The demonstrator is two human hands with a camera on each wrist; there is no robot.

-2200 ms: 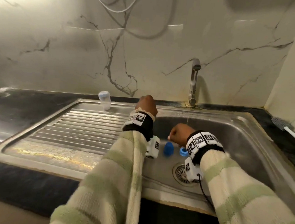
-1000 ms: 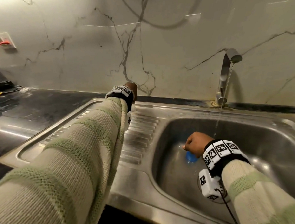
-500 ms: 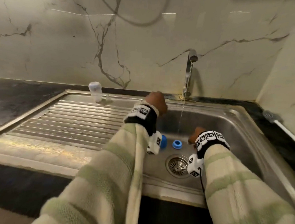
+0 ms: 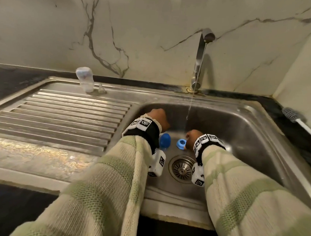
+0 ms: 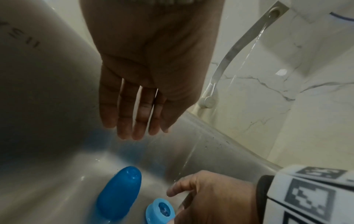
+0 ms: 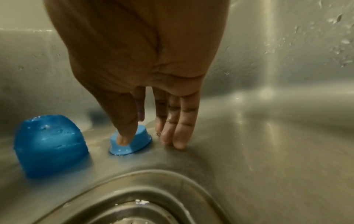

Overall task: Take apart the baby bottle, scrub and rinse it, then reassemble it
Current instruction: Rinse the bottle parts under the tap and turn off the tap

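The clear bottle body (image 4: 84,79) stands upside down at the back of the draining board, with a clear teat (image 4: 101,88) beside it. In the basin lie a blue cap (image 4: 165,141) (image 6: 49,145) (image 5: 119,195) and a blue screw ring (image 4: 181,143) (image 6: 138,145) (image 5: 159,212). My right hand (image 4: 190,137) (image 6: 134,133) pinches the ring between thumb and index finger while its other fingers touch the basin floor. Above the cap hovers my left hand (image 4: 159,118) (image 5: 134,133), fingers straight, holding nothing.
The tap (image 4: 200,61) runs a thin stream into the sink basin (image 4: 248,139), landing just behind my right hand. The drain strainer (image 4: 182,168) lies close in front of both wrists. A bottle brush (image 4: 293,116) rests on the dark counter at the right.
My left hand came back from the rear of the draining board to above the basin. My right hand dropped from under the stream onto the blue ring.
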